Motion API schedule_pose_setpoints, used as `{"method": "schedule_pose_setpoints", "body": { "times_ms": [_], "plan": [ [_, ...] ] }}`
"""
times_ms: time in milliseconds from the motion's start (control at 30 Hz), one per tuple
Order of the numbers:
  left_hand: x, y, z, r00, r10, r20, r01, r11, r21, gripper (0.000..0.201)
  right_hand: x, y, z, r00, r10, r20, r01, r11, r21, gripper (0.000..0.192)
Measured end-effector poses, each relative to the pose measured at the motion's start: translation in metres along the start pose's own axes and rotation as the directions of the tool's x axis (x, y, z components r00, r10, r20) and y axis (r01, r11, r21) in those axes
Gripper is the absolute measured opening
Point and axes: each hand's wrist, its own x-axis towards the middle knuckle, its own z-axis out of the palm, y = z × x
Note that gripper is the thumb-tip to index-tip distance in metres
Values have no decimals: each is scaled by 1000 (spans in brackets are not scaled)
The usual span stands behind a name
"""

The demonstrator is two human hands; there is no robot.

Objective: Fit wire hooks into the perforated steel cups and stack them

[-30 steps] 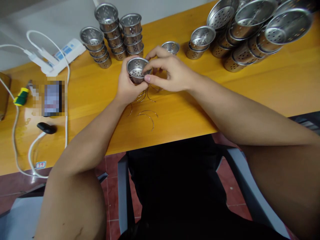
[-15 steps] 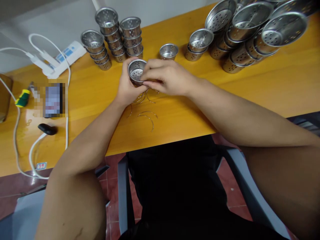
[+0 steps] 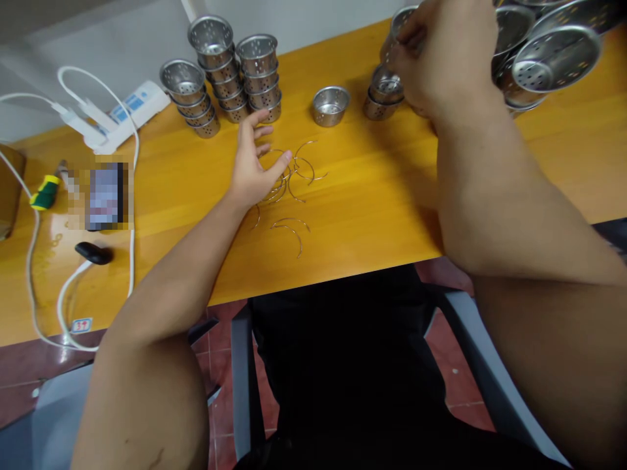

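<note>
My left hand (image 3: pixel 252 166) lies open on the yellow table (image 3: pixel 372 202), fingers spread, thumb touching a heap of curved wire handles (image 3: pixel 296 171). My right hand (image 3: pixel 443 55) is raised at the far right of the table and is closed on a small perforated steel cup (image 3: pixel 396 27), mostly hidden by the fingers. Just below that hand stands a short stack of similar cups (image 3: pixel 385 98). A single cup (image 3: pixel 330 104) sits alone between my hands. Two more wire handles (image 3: pixel 290 228) lie nearer the table's front edge.
Three stacks of small perforated cups (image 3: pixel 223 72) stand at the back left. Large steel strainers (image 3: pixel 556 52) are piled at the back right. At the left lie a white power strip (image 3: pixel 125 108), white cables (image 3: pixel 34 281), a phone (image 3: pixel 102 196), a screwdriver (image 3: pixel 43 190) and a black object (image 3: pixel 91 251).
My right hand has lifted away to the far right with the small cup that both hands held. My left hand has let go and now rests open by the wire handles.
</note>
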Motion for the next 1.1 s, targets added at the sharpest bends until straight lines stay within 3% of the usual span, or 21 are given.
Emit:
{"method": "schedule_pose_setpoints", "body": {
  "times_ms": [167,433,600,667,800,900,967,1033,1100],
  "plan": [
    [-1,-1,-1,999,35,38,-36,999,4,84,-1,-6,2,994,105,43,-103,994,-48,25],
    [0,21,-4,998,0,63,-2,999,39,78,-3,-7,6,991,88,100,-81,994,-71,21],
    [1,32,-6,997,-48,59,48,999,6,74,-3,-3,5,987,83,135,-76,996,-51,29],
    [1,31,-6,998,-53,43,53,999,8,77,-1,0,7,994,77,73,-77,997,-10,34],
    [1,21,-5,999,8,36,-9,1000,29,83,1,-2,21,985,-152,-85,164,974,155,37],
    [1,13,-5,999,35,38,-36,998,47,84,-5,-12,41,957,-284,53,268,943,197,41],
    [0,8,-4,998,41,42,-44,997,69,86,-9,-17,56,950,-274,151,243,951,192,37],
    [0,4,-4,996,75,40,-78,995,62,92,-9,-19,68,940,-244,238,199,960,197,19],
    [0,-3,-3,994,101,31,-102,994,28,97,-6,-18,76,943,-219,250,162,960,230,9]
  ]
}}
